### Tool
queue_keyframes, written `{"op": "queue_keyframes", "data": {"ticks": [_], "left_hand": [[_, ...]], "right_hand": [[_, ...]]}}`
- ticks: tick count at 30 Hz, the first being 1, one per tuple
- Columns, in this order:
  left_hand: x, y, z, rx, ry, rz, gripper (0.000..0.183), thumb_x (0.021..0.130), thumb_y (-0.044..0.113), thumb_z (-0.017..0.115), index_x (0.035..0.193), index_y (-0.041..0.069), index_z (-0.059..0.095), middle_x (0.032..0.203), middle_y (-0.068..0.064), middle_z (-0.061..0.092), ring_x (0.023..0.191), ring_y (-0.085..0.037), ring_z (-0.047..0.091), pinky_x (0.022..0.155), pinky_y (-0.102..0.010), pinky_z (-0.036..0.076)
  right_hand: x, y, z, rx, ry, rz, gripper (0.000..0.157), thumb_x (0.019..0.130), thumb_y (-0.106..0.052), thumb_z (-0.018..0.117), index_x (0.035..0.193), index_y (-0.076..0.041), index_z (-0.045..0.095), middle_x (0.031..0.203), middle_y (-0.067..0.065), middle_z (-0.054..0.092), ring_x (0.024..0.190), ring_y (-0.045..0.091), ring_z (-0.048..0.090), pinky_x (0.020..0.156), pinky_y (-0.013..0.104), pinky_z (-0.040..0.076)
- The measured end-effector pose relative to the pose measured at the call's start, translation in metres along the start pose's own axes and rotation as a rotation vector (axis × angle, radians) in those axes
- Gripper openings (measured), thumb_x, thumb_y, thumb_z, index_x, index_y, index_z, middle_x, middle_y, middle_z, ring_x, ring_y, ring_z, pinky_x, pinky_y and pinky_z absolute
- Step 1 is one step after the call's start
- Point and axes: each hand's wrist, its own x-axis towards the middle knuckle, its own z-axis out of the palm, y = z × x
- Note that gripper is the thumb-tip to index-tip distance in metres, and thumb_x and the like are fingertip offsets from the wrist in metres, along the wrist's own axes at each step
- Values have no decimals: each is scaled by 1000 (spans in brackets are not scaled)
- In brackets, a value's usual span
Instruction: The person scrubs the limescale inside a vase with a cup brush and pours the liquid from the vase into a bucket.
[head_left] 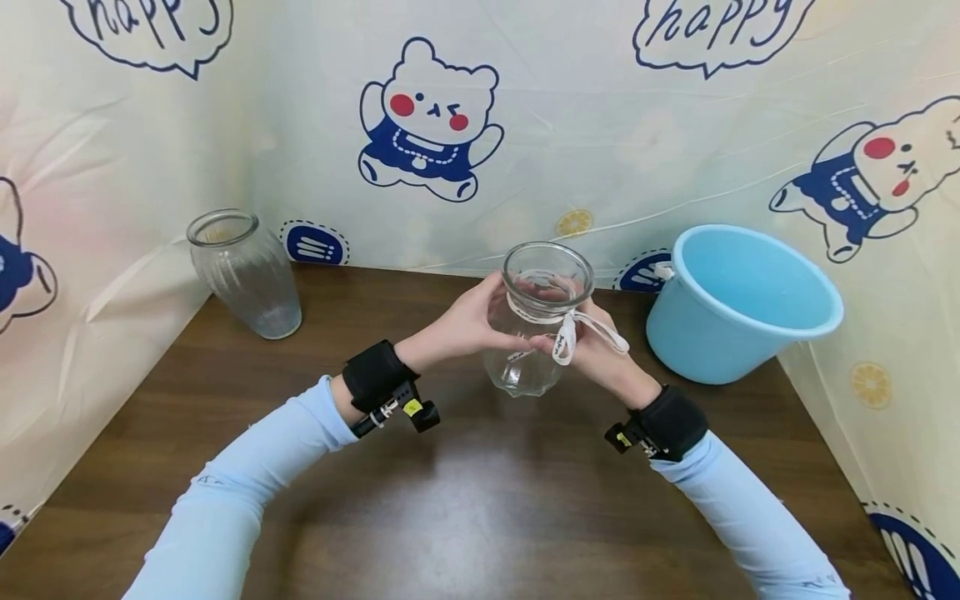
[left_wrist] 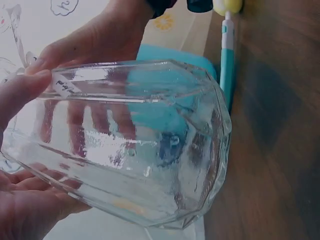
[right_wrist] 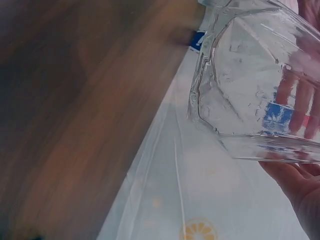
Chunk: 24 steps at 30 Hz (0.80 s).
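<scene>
Both hands hold a clear glass vase (head_left: 521,377) from its two sides, mouth upward, over the back middle of the table. A white ribbon (head_left: 566,337) with dark lettering is tied in a bow at its neck. My left hand (head_left: 468,325) grips the left side with the thumb across the front. My right hand (head_left: 603,358) grips the other side, thumb tip close to the left one. Through the glass, fingers of the right hand (left_wrist: 100,37) show behind the vase (left_wrist: 150,150). In the right wrist view the faceted base of the vase (right_wrist: 240,85) appears raised off the table.
A ribbed, greyish glass vase (head_left: 251,283) stands at the back left of the brown wooden table (head_left: 465,517). On the back right is a light blue bucket (head_left: 731,342). A teal-and-white stick (left_wrist: 227,65) with something yellow shows beyond the held vase. Patterned sheeting (head_left: 585,150) encloses the back and sides.
</scene>
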Motion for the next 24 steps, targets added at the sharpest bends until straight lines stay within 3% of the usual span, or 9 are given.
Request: {"op": "queue_keyframes", "data": {"ticks": [7, 12, 18, 24], "left_hand": [[-12, -6, -19, -25, 103, 5, 82, 69, -1, 76, 137, 7, 30, 134, -13, 42, 127, -25, 38, 99, -41, 36], [-20, -12, -38, 13, 160, -46, 81, 70, 3, 77, 137, 9, 32, 136, -11, 41, 128, -26, 37, 101, -41, 33], [-28, -14, -58, 32, 246, -126, 83, 72, 8, 76, 140, 12, 28, 140, -10, 38, 130, -26, 33, 103, -43, 30], [-34, -13, -76, 35, 362, -169, 83, 74, 9, 75, 140, 11, 26, 142, -9, 35, 132, -24, 30, 105, -40, 26]], "right_hand": [[22, -8, 17, 180, -70, 102, 73, 80, -9, 70, 139, 1, 29, 132, 21, 44, 116, 26, 47, 94, 43, 40], [39, -5, 33, 235, -94, 165, 71, 81, -7, 67, 140, -1, 28, 129, 20, 47, 114, 26, 49, 92, 39, 42], [61, 13, 52, 185, -60, 250, 64, 81, -22, 69, 137, -9, 39, 127, 9, 52, 111, 17, 53, 85, 29, 47], [84, 19, 70, 97, -5, 189, 54, 82, -31, 67, 128, -8, 52, 134, 5, 48, 112, 13, 52, 82, 27, 48]]}}
